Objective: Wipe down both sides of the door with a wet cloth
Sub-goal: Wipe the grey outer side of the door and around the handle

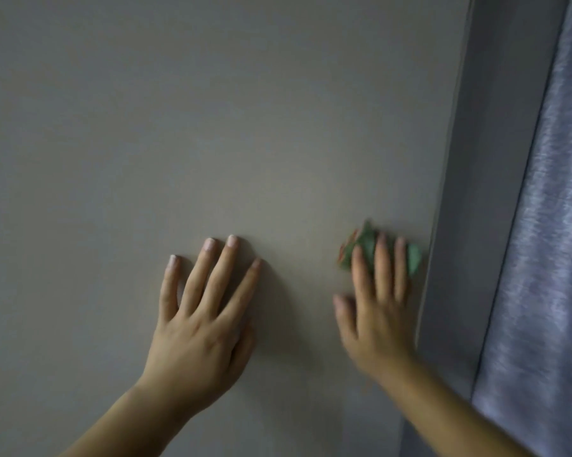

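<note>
The left arm (119, 420) comes up from the lower left and the right arm (459, 413) from the lower right, both bare. The left hand (199, 328) lies flat against the door (212, 110), palm to the surface, its fingers (223, 268) straight and spread, holding nothing. To its right, well apart from it, the right hand (377, 311) is smeared by motion blur. Its fingers (382, 268) look straight and lie over the cloth (365, 244), pressing it onto the door rather than curling round it, and the thumb (344, 308) sticks out to the left, off the cloth. The cloth is green with a trace of orange-red at its left edge. It is bunched under the fingertips, shows above and on both sides of them, and sits low on the door face, just beside the door's right edge. The door is a plain, flat grey-beige panel that fills most of the view. Past its right edge runs a darker grey strip (495, 192); whether this is the door's own edge or the frame cannot be told. Beyond that is a pale bluish, streaky surface (555, 225), too blurred to name
</note>
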`<state>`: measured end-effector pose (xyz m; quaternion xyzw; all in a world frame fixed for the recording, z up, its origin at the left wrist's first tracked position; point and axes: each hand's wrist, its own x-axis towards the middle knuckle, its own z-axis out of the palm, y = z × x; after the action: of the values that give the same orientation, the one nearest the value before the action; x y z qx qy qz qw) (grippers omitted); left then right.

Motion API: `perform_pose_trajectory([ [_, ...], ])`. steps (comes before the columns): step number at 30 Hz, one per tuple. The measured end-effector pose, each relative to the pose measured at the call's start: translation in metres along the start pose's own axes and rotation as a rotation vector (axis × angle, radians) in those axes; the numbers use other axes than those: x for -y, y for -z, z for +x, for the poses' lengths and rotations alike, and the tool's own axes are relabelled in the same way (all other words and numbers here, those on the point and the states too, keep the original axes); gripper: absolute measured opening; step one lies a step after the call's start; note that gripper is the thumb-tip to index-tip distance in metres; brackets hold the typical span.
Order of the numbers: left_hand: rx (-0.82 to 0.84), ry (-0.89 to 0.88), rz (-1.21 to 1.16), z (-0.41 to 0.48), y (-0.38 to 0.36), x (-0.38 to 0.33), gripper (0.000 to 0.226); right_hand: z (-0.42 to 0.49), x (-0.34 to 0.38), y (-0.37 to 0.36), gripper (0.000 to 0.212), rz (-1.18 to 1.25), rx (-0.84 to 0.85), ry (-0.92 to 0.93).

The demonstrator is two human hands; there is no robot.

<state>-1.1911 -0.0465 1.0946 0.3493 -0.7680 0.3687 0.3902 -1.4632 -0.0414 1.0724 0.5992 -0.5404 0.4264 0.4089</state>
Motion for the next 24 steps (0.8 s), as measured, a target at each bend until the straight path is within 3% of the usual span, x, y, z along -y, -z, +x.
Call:
perform_pose_trajectory([
  [3, 0.032, -0.011, 0.005, -0.016, 0.0, 0.004, 0.071, -0.065, 0.02, -0.006, 0.063, 0.039, 0.109, 0.021],
  [9, 0.064, 0.01, -0.004, -0.028, 0.002, 0.008, 0.067, 0.059, 0.02, 0.009, 0.062, 0.081, -0.091, -0.034],
  [11, 0.064, 0.033, -0.011, -0.033, 0.003, 0.009, 0.067, 0.063, 0.03, 0.006, 0.065, 0.078, -0.097, -0.062],
  [15, 0.045, 0.107, -0.002, -0.048, 0.005, 0.02, 0.069, -0.019, 0.066, -0.003, 0.072, 0.017, 0.135, 0.206],
  [17, 0.03, 0.169, 0.022, -0.054, 0.006, 0.028, 0.069, -0.026, 0.069, -0.001, 0.07, 0.017, 0.148, 0.266],
  [24, 0.033, 0.197, 0.037, -0.061, 0.008, 0.031, 0.071, 0.071, 0.084, 0.003, 0.067, 0.05, -0.008, 0.113],
])
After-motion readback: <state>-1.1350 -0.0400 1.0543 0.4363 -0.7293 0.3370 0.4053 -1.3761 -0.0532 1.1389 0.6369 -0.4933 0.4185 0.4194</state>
